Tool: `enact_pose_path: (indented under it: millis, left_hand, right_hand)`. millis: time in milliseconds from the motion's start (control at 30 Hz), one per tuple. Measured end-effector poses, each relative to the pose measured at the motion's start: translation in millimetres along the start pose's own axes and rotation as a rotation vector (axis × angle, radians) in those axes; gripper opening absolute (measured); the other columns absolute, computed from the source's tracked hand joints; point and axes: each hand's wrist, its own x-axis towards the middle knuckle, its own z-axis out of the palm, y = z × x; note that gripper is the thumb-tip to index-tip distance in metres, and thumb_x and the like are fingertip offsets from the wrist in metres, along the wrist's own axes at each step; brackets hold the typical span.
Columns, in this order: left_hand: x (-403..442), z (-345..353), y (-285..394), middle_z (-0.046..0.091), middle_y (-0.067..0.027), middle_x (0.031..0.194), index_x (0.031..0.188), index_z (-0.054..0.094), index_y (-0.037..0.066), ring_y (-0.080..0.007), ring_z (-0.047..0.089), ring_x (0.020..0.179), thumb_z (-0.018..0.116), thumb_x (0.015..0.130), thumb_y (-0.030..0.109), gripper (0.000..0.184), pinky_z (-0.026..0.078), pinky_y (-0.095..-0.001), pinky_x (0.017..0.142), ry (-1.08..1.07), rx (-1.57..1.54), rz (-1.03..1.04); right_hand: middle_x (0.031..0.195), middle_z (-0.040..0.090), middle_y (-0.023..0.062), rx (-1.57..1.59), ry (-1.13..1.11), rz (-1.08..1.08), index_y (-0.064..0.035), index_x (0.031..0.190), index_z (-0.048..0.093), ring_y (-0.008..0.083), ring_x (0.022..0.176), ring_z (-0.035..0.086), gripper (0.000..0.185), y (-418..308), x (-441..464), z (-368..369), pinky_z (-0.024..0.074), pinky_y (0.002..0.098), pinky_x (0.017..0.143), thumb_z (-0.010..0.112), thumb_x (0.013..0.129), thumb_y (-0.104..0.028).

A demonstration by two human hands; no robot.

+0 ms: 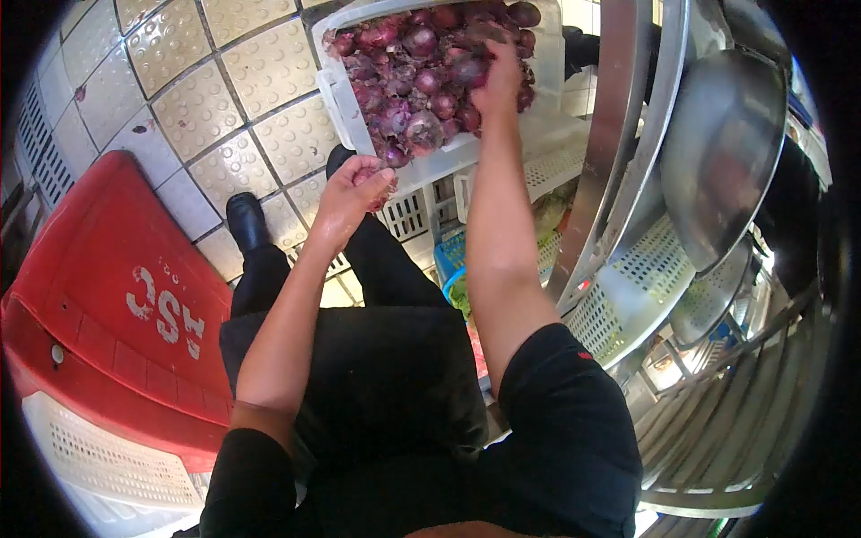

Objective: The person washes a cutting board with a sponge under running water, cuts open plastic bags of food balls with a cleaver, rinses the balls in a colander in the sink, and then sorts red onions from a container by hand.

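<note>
A clear plastic bin at the top holds a heap of red onions. My left hand is closed around a red onion just outside the bin's near corner. My right hand reaches into the right side of the bin, among the onions. Its fingers are blurred and partly hidden there, so I cannot tell whether they grip one.
To my left stands a red container with white lettering above a white perforated basket. On the right, a metal rack holds a large metal bowl and a perforated tray. The floor is textured tile.
</note>
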Motion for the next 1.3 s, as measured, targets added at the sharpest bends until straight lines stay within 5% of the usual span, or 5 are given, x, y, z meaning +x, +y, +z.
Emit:
enact_pose_path:
  millis: [333,567,667,900,1300]
  left_hand:
    - [0.8,-4.0,10.5,0.066,-0.0036,0.085,0.109,0.057,0.004,-0.0076,0.055,0.068,0.070,0.093,0.023,0.028,0.044,-0.0227,0.061,0.003,0.000,-0.011]
    - [0.2,-16.2,16.3,0.066,-0.0022,0.094,0.116,0.057,0.006,-0.0101,0.061,0.081,0.068,0.094,0.031,0.035,0.048,-0.0242,0.070,-0.022,0.084,-0.037]
    - [-3.3,-18.1,24.0,0.066,-0.0019,0.092,0.116,0.057,0.006,-0.0097,0.061,0.083,0.068,0.094,0.032,0.036,0.047,-0.0240,0.070,-0.038,0.077,-0.016]
    - [-3.3,-14.4,28.9,0.066,-0.0044,0.087,0.115,0.054,0.001,-0.0082,0.057,0.071,0.070,0.093,0.022,0.034,0.045,-0.0227,0.062,-0.013,-0.012,-0.005]
    - [-5.8,-20.2,34.7,0.064,-0.0025,0.095,0.117,0.057,0.005,-0.0091,0.058,0.080,0.065,0.096,0.033,0.037,0.047,-0.0246,0.070,0.011,0.036,-0.008]
  right_hand:
    - [0.107,0.069,0.0187,-1.038,0.540,-0.365,0.0015,0.113,0.065,0.0371,0.105,0.064,0.044,-28.1,101.6,-49.6,0.0499,0.0448,0.093,0.068,0.086,-0.033]
    - [0.129,0.060,0.0268,-1.505,0.576,-0.063,0.0074,0.119,0.065,0.0381,0.112,0.064,0.086,-53.8,117.1,-31.5,0.0423,0.0501,0.103,0.051,0.085,-0.071]
    - [0.130,0.059,0.0259,-1.699,0.513,-0.064,0.0133,0.120,0.061,0.0356,0.106,0.067,0.091,-50.5,147.2,-54.5,0.0528,0.0491,0.088,0.063,0.081,-0.068]
    - [0.110,0.066,0.0135,-1.087,0.504,0.208,0.0098,0.114,0.064,0.0238,0.085,0.067,0.081,-53.6,175.0,-87.3,0.0573,0.0384,0.059,0.091,0.061,-0.045]
    - [0.113,0.067,0.0151,-1.092,0.555,0.102,0.0006,0.114,0.069,0.0240,0.091,0.067,0.074,-52.8,104.2,-32.1,0.0534,0.0417,0.080,0.082,0.068,-0.055]
